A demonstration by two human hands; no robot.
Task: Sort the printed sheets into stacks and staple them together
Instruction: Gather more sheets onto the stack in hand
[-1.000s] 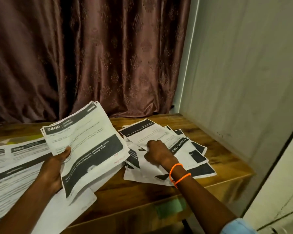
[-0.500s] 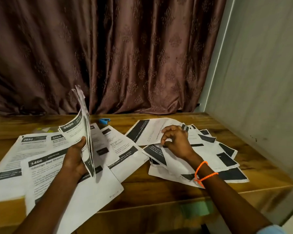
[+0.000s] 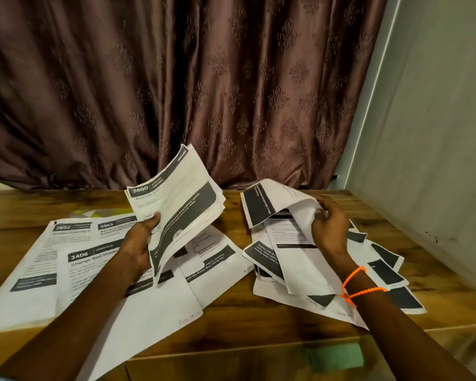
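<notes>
Far left on the worktop: sorted sheets laid overlapping face up, headers 2652, 3565, 3406 readable. A yellow-green scrap shows behind them, too hidden to identify.

Left hand holds a bundle clear of the worktop, thumb on top near the "5800" header, fingers curled under. Grip is clenched on the bundle, which bows and fans at the far edge. Several sheets thick, count not readable.

More loose sheets lie under and just right of the bundle.

Right hand is over the unsorted pile near the wall. Its grip pinches the edge of one sheet, lifted and curled over, dark header block facing the camera. Orange band on that wrist. The pile is fanned and messy, many sheets at odd angles, some face down.

Step in hand, my read: sorting, pulling a sheet off the pile to check its header. Stapling not begun, no stapler in view.

Next move calls for reading that header. If it matches 5800 it goes onto the bundle; otherwise to a matching stack on the left. Risks: dragging a second sheet off the pile with it, or the bundle slipping out of square one-handed.
</notes>
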